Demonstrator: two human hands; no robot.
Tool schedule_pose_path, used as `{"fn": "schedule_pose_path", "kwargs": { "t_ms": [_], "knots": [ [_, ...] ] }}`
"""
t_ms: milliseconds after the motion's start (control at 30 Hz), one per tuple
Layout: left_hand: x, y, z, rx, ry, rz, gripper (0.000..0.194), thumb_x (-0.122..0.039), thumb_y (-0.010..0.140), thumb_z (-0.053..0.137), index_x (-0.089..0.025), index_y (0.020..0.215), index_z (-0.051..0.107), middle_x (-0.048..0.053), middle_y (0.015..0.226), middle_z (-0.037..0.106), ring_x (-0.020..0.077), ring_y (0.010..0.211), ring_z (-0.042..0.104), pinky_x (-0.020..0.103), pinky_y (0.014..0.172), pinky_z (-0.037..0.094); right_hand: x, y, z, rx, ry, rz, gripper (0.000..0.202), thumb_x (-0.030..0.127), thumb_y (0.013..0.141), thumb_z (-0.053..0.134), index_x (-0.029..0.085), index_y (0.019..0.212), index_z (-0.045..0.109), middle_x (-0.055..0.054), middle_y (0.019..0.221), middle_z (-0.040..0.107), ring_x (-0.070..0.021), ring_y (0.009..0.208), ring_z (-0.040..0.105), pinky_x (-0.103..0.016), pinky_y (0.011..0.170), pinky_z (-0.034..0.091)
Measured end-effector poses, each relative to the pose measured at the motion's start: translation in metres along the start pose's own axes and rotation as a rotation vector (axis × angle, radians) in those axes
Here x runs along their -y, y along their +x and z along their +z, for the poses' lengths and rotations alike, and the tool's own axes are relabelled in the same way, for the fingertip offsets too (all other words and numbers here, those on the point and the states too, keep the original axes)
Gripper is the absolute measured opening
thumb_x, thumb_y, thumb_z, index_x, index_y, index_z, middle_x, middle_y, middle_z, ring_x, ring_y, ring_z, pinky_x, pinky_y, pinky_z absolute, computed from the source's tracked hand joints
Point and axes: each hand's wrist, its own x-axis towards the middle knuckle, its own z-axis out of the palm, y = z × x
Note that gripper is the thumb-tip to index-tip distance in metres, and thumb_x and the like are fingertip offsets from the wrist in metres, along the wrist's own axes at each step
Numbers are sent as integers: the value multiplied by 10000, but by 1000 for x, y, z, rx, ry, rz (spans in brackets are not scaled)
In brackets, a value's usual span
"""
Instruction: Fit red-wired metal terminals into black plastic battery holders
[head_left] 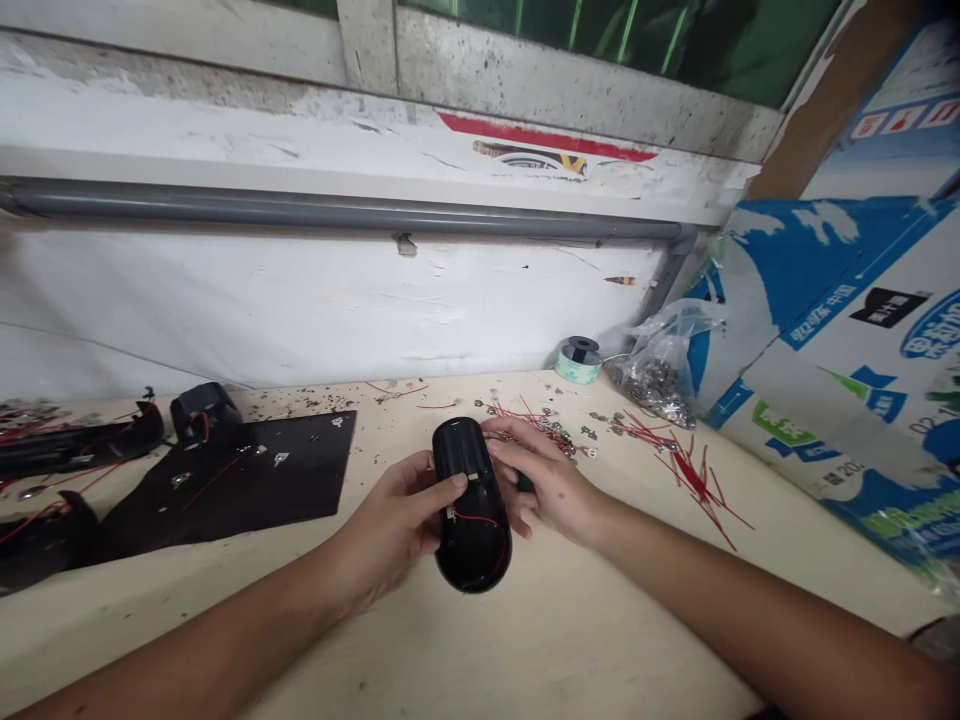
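Observation:
My left hand (412, 505) is closed around a black plastic housing (472, 550), elongated with a rounded near end, its thumb pressed on the upper face. A thin red wire (480, 518) curves across the housing, and a small metal contact shows by the thumb. At the housing's right side is my right hand (544, 475), its fingers bent and reaching the upper edge. A dark green piece (524, 482) shows between those fingers, mostly hidden, so its kind is unclear. Just behind the right hand lies a pile of red wires and metal contacts (551, 430).
More red wires (697, 475) lie to the right. A tape roll (577, 360) and a plastic bag of small metal parts (660, 380) stand at the back. At left are a black mat (300, 475) and black housings (204, 412). A blue-white carton (840, 330) borders the right.

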Motion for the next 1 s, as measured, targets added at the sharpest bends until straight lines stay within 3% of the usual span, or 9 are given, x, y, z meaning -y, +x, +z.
{"fn": "schedule_pose_path", "kwargs": {
  "t_ms": [200,333,433,500,633,800,1000],
  "knots": [
    [3,1,-4,-84,55,-3,321,-361,809,768,-164,1031,645,72,979,686,164,837,649,238,673,506,2,0,-3,20,-94,-54,245,354,823,690,212,915,514,96,624,455,-57,329,407,-186,287,392],
    [4,2,-3,-225,100,62,353,-386,809,758,-149,1039,634,78,956,685,153,784,645,237,648,496,5,-5,-5,23,-187,-189,168,330,886,630,225,900,499,103,606,430,-54,329,361,-188,317,329],
    [4,2,-3,-296,103,133,384,-407,799,758,-150,1049,618,89,1005,685,181,829,662,260,657,522,13,-14,-5,113,-509,-405,106,284,895,619,204,965,624,63,641,464,-79,451,422,-219,437,372],
    [4,3,-3,-332,103,167,403,-420,787,765,-159,1051,609,93,1056,684,194,851,669,269,652,539,18,-20,-3,216,-815,-552,186,235,845,660,201,1025,695,12,713,583,-123,585,518,-269,571,426],
    [6,3,-3,-372,136,209,405,-437,806,741,-171,1073,594,103,1166,662,189,852,672,269,629,552,20,-25,-3,356,-1170,-593,244,210,851,673,249,1080,745,-27,906,735,-184,768,632,-344,771,434],
    [7,3,-3,-394,136,220,402,-434,791,752,-172,1050,592,92,1150,663,193,862,673,242,599,533,17,-22,-7,394,-1137,-569,182,244,930,636,236,1064,759,-27,889,751,-169,754,652,-328,756,435],
    [4,4,1,-382,110,217,455,-422,766,776,-176,1094,578,110,1230,634,250,975,669,334,739,579,16,-27,2,255,-930,-750,156,227,924,647,202,1029,758,-47,773,720,-167,651,612,-324,648,455]
  ]
}}
